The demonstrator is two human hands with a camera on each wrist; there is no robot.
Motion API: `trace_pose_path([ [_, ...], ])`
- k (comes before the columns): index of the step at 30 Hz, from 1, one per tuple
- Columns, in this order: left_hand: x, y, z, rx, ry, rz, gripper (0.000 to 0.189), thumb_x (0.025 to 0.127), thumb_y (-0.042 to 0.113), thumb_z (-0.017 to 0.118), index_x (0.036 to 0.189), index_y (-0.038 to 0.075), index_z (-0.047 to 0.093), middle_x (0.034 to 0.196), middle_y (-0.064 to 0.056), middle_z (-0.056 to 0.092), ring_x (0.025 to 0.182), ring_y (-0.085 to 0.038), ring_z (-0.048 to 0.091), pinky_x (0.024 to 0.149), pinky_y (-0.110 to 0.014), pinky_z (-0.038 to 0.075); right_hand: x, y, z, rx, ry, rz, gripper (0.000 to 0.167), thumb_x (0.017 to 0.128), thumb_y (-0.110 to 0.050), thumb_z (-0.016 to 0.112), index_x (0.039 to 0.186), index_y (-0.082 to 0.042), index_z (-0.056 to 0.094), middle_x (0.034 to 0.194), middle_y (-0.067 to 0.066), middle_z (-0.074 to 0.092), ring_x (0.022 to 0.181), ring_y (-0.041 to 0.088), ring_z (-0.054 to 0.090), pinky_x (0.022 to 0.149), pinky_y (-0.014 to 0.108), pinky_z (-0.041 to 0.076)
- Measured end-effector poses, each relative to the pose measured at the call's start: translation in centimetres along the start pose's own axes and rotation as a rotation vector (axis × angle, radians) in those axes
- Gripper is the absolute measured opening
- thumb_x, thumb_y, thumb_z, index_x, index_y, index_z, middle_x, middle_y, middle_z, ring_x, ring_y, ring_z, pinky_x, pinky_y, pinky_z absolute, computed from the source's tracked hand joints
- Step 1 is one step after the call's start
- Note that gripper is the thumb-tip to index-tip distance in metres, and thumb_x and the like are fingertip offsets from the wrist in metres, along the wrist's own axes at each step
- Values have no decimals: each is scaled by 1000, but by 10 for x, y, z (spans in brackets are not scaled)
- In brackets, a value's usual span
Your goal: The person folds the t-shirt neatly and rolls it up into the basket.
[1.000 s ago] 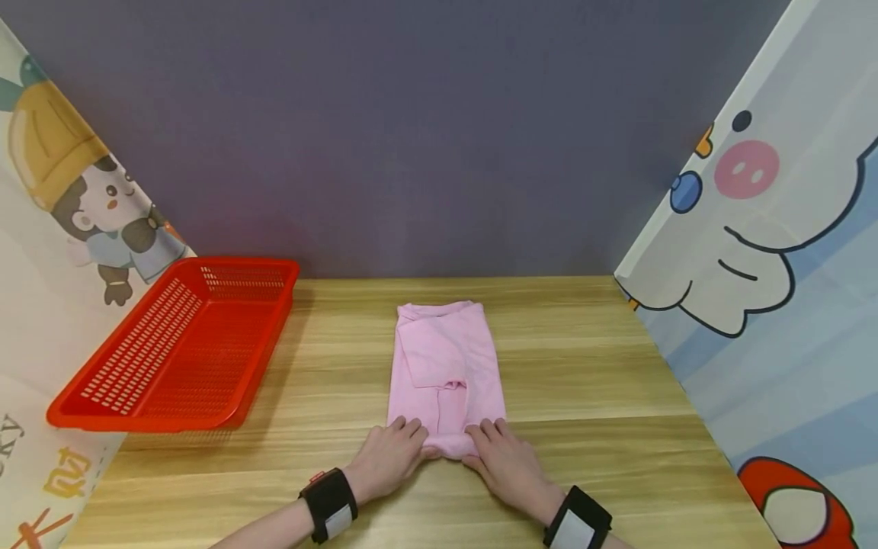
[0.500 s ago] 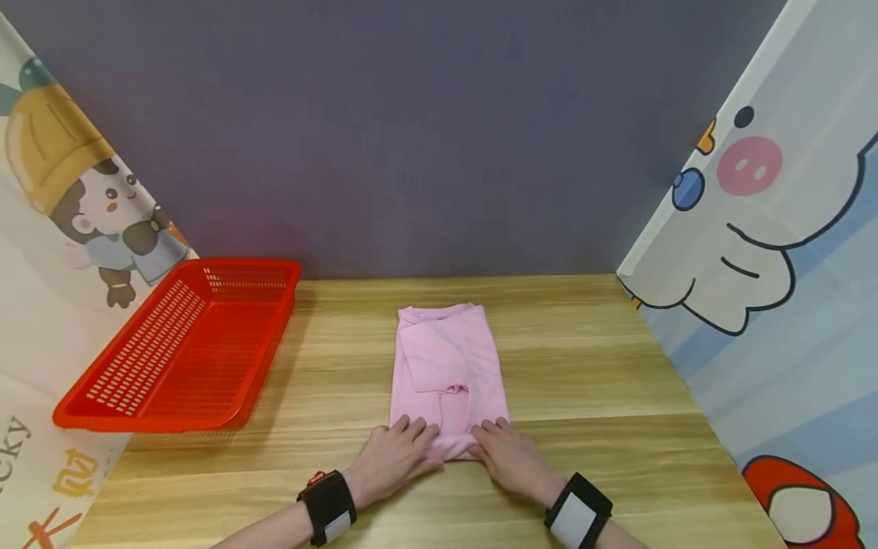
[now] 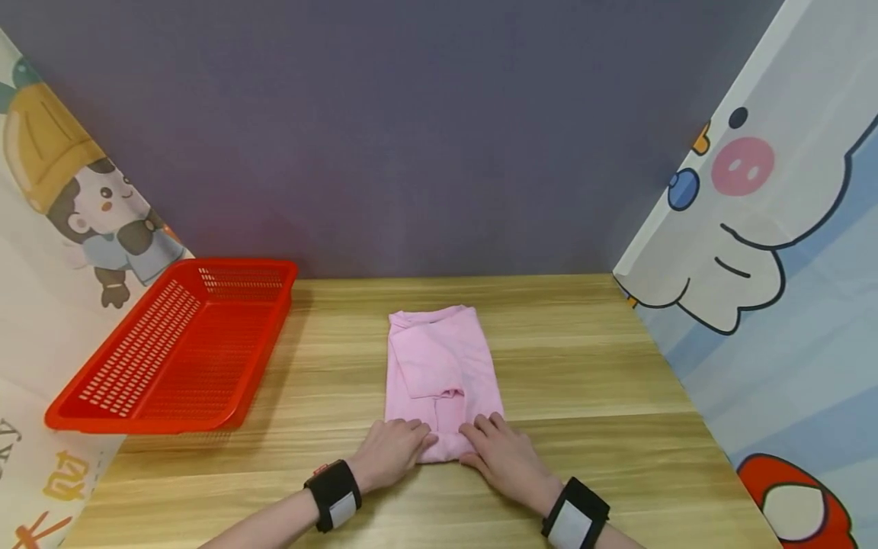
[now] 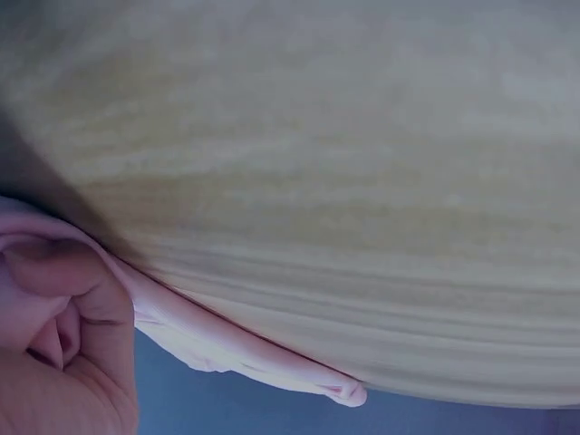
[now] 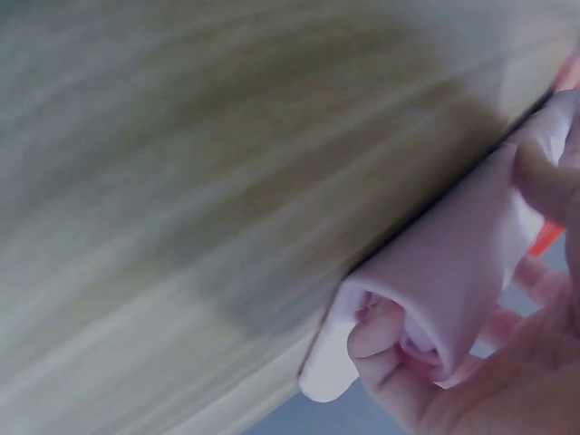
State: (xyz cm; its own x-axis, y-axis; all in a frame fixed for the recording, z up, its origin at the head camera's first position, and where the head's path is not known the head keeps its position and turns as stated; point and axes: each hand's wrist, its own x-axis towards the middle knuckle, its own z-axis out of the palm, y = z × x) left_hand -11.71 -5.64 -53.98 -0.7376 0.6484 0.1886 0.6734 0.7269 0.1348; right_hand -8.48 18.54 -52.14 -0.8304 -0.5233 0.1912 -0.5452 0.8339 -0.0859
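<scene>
A folded pink shirt (image 3: 432,351) lies lengthwise on the wooden table, with one sleeve folded over its middle. Its near end is turned up into a small roll. My left hand (image 3: 392,453) grips the left end of that roll, and my right hand (image 3: 509,462) grips the right end, fingers on top. Up close in the right wrist view, the rolled cloth (image 5: 444,245) is curled around a fingertip, with the thumb on its outer side. In the left wrist view my left thumb and finger (image 4: 68,272) pinch the cloth, and the shirt's long side edge (image 4: 236,344) runs away from them.
A red plastic basket (image 3: 241,396) with slotted sides stands on the left of the table (image 3: 569,351). A dark grey panel (image 3: 439,137) rises behind the table. Printed cartoon sheets stand along the left and right sides.
The shirt has slid slightly toward me and to the left. Both hands stay at its rolled near end, with only small shifts of the fingers. The basket stays put.
</scene>
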Motion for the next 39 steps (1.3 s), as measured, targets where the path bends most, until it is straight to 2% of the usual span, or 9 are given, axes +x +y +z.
trace_pose_path([
  [4, -2, 0, 1, 55, 17, 18, 37, 107, 43, 42, 81, 22, 56, 70, 8, 57, 57, -11, 52, 45, -21, 27, 3, 1, 2, 3, -6, 6, 20, 98, -39, 60, 110, -24, 65, 94, -7, 59, 83, 13, 51, 52, 22, 37],
  [7, -5, 0, 2, 143, 65, 48, 37, 103, 54, 45, 97, 21, 61, 80, 7, 61, 64, -11, 55, 45, -21, 26, 6, 1, -1, 41, -35, 32, 16, 98, -34, 61, 109, -23, 66, 94, -7, 61, 82, 14, 53, 54, 23, 39],
  [10, -8, 0, 3, 223, 116, 76, 52, 95, 68, 49, 114, 21, 61, 89, 6, 60, 70, -12, 55, 44, -21, 25, 8, 1, -5, 91, -60, 57, 15, 99, -31, 61, 109, -21, 67, 92, -6, 63, 81, 15, 55, 55, 25, 41],
  [15, -9, -1, 2, 292, 168, 121, 50, 92, 69, 52, 102, 21, 60, 84, 6, 55, 66, -11, 52, 41, -21, 24, 10, 1, -10, 143, -86, 93, 15, 100, -30, 58, 108, -20, 67, 90, -5, 63, 79, 16, 55, 54, 26, 40],
  [18, -9, -1, 2, 264, 146, 125, 42, 96, 61, 51, 94, 20, 58, 82, 6, 55, 65, -11, 53, 41, -21, 26, 9, 1, -10, 145, -91, 110, 19, 101, -33, 57, 110, -19, 66, 92, -5, 63, 82, 17, 56, 54, 28, 41],
  [25, -3, -5, 1, 86, 48, 62, 38, 102, 54, 47, 92, 20, 59, 81, 6, 61, 62, -12, 58, 45, -21, 31, 4, -2, -3, 40, -63, 89, 49, 91, -53, 66, 126, -18, 60, 102, -1, 61, 92, 18, 57, 51, 32, 44],
  [31, 0, -6, 2, 36, 37, 22, 41, 102, 55, 44, 89, 20, 58, 72, 6, 60, 58, -14, 58, 46, -22, 31, 5, -1, 2, -33, 3, 59, 28, 96, -45, 61, 110, -21, 61, 89, -4, 57, 80, 16, 53, 48, 26, 35],
  [35, -4, -3, 1, 61, 27, 9, 42, 102, 58, 44, 94, 20, 59, 76, 5, 63, 61, -14, 59, 46, -23, 32, 7, -2, 1, -11, 10, 64, 22, 98, -44, 58, 98, -23, 61, 83, -6, 55, 75, 16, 52, 47, 26, 34],
  [39, -8, -1, 2, 186, 64, 51, 47, 97, 63, 50, 111, 19, 60, 88, 4, 64, 70, -13, 58, 45, -23, 32, 9, -2, -2, 20, -33, 85, 21, 98, -44, 58, 97, -23, 62, 84, -6, 57, 76, 16, 54, 48, 28, 37],
])
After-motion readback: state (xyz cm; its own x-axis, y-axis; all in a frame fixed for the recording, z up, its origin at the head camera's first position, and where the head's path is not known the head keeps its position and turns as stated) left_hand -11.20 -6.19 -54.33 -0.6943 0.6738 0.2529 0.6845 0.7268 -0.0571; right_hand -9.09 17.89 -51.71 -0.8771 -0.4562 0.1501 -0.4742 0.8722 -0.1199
